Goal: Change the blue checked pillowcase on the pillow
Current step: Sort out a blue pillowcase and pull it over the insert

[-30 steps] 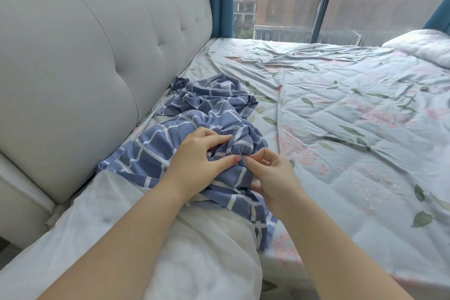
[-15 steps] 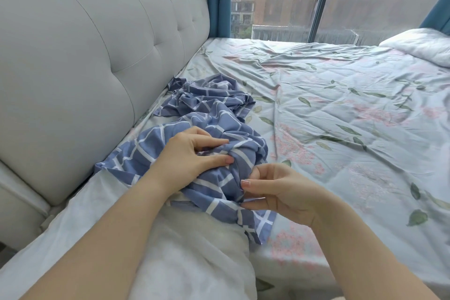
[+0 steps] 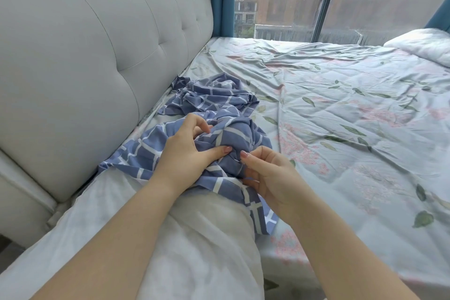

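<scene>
My left hand point(image 3: 187, 153) and right hand point(image 3: 270, 175) clutch the bunched blue checked pillowcase point(image 3: 219, 129) at the pillow's point(image 3: 194, 251) far end.

Pillowcase point(image 3: 155, 146) blue, white checks; pillow point(image 3: 194, 251) white; bedspread point(image 3: 341, 129) pale floral; headboard point(image 3: 85, 56) grey.

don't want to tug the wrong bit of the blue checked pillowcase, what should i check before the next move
1. Grip: the left hand grips the bunched pillowcase: ok.
2. Second hold: the right hand pinches the fabric next to the left thumb: ok.
3. Near part of the white pillow is bare of the case: ok.
4. Open hem of the case found: cannot tell, the fabric is too crumpled.
5. Left edge of the case is free of the headboard: cannot tell, it lies close beside it.
</scene>
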Available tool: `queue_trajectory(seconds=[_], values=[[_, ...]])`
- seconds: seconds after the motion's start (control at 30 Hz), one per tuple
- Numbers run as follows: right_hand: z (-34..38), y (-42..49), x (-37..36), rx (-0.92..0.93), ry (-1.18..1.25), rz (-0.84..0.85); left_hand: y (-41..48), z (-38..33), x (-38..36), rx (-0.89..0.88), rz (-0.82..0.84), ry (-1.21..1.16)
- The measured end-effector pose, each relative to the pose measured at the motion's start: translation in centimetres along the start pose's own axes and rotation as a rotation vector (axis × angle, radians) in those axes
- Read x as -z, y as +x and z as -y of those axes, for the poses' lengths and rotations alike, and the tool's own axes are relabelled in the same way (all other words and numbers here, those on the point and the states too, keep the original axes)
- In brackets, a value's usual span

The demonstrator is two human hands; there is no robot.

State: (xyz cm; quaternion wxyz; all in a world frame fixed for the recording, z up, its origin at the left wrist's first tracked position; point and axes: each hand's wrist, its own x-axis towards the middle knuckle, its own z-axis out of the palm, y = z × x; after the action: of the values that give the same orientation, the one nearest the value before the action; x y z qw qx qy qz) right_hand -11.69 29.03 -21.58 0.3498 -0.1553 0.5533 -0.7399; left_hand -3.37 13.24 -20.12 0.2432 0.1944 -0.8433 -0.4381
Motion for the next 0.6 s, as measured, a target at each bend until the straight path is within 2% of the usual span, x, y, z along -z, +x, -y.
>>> queue_trajectory(seconds=[0.07,0.2,0.37,0.6], values=[[-0.1,-0.1,0.0,0.007,-0.015,-0.010,0.1,0.1,-0.2,-0.021,-0.002,0.028],[-0.3,-0.1,0.1,0.121,-0.039,0.090,0.3,0.2,0.2,-0.076,-0.034,0.022],[-0.7,0.3,-0.4,0.178,0.001,0.152,0.2,-0.3,0.4,-0.219,-0.203,-0.019],[-0.9,0.5,-1.6,0.156,0.083,-0.039,0.0,-0.8,0.2,-0.221,-0.265,-0.054]])
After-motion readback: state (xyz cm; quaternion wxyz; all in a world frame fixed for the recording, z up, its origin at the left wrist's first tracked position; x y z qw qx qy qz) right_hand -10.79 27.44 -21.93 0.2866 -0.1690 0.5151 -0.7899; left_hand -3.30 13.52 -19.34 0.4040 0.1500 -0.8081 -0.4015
